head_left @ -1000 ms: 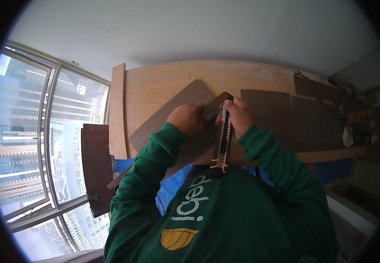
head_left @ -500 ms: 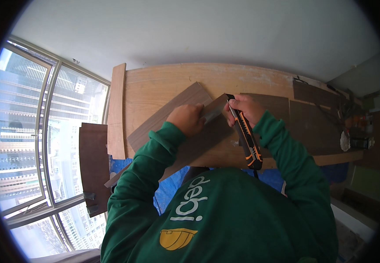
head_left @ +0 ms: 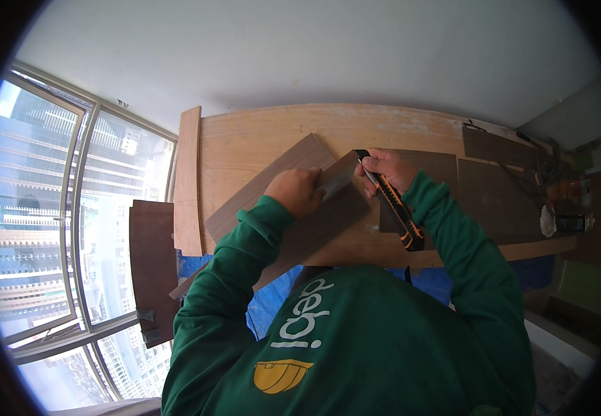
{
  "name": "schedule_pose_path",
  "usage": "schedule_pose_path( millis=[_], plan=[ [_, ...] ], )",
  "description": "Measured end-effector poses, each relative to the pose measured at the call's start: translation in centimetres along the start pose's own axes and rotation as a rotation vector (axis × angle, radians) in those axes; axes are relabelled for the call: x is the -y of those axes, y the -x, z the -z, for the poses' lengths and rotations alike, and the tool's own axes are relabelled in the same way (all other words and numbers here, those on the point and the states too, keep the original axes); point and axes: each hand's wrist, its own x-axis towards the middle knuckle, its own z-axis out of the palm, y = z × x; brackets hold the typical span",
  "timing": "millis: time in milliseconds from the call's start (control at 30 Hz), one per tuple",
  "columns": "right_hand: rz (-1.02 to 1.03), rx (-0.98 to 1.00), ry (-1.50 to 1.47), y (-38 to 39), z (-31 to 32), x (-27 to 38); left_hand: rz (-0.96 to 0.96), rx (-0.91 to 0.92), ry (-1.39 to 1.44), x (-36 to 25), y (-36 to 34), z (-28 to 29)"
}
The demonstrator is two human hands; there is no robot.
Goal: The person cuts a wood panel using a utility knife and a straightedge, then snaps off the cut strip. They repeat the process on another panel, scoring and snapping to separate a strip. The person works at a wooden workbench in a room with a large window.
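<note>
My left hand (head_left: 296, 192) is closed on the edge of a dark brown wood-look plank (head_left: 314, 225), which slants from under my left forearm up toward my right hand. My right hand (head_left: 389, 170) grips a black and orange utility knife (head_left: 399, 216). The knife's head is beside the plank's far corner, and its handle points down toward my body. I cannot make out whether the blade touches the plank. A second brown plank (head_left: 255, 182) rests at a slant on the table, left of my left hand.
The wooden table (head_left: 259, 118) runs along a pale wall (head_left: 328, 55). Brown boards (head_left: 498, 201) cover its right part, with small items at the far right. A light wood strip (head_left: 189, 180) lies at the left end. Nearby are a dark panel (head_left: 152, 263), windows (head_left: 124, 152) and blue sheeting (head_left: 272, 295).
The knife's handle end has swung up and to the right, while its head stays by the plank's corner. My left hand keeps its hold, and the view has shifted slightly.
</note>
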Motion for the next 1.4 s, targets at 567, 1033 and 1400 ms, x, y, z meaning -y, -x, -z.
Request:
schedule_pose_path(
  millis=[567, 1033, 1400],
  plan=[
    [-0.133, -0.19, 0.349, 0.8, -2.7, 2.0, 0.017, 0.015, -0.044, 0.0, -0.2, -0.1],
    [-0.059, -0.307, -0.32, 2.2, -7.0, -0.8, 0.088, 0.049, -0.019, -0.3, -0.1, 0.4],
    [-0.157, -0.194, -0.006, 3.0, -3.8, 1.1, 0.021, 0.036, -0.003, 0.3, -0.2, 0.0]
  ],
)
